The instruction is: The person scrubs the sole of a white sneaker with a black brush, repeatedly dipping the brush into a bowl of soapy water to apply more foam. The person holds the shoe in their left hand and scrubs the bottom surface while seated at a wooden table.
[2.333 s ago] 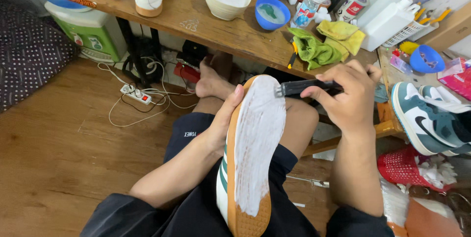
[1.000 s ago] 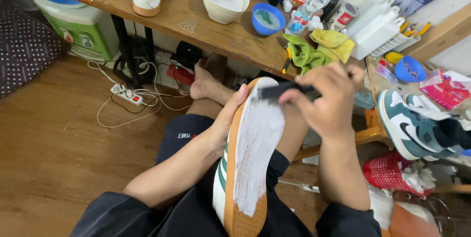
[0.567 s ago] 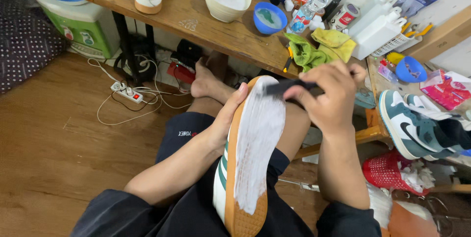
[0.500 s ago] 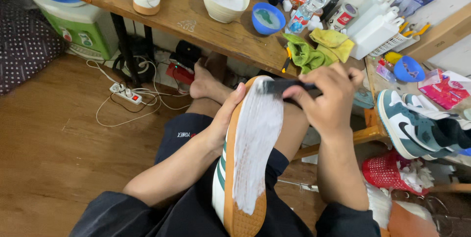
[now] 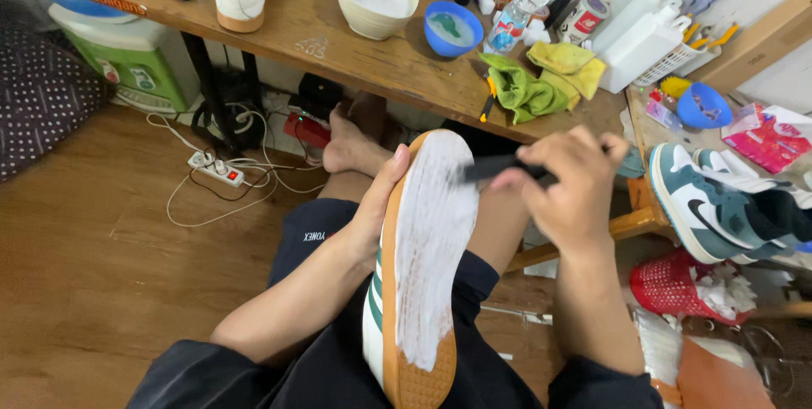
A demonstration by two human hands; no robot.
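Left hand (image 5: 379,206) gripped the sneaker (image 5: 419,278) sole-up across the lap, fingers wrapped on its side; right hand (image 5: 568,189) clenched around a dark brush (image 5: 495,169) at the foamy toe end; risk: soapy sole could slip from the grip; foam could drip onto the shorts (image 5: 313,240).

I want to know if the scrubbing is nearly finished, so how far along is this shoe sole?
Most of the shoe sole is already coated in white foam. The right hand holds a dark brush at the toe end, while the left hand steadies the shoe. The bare tan heel patch has no foam on it, and the foam has not been wiped off.
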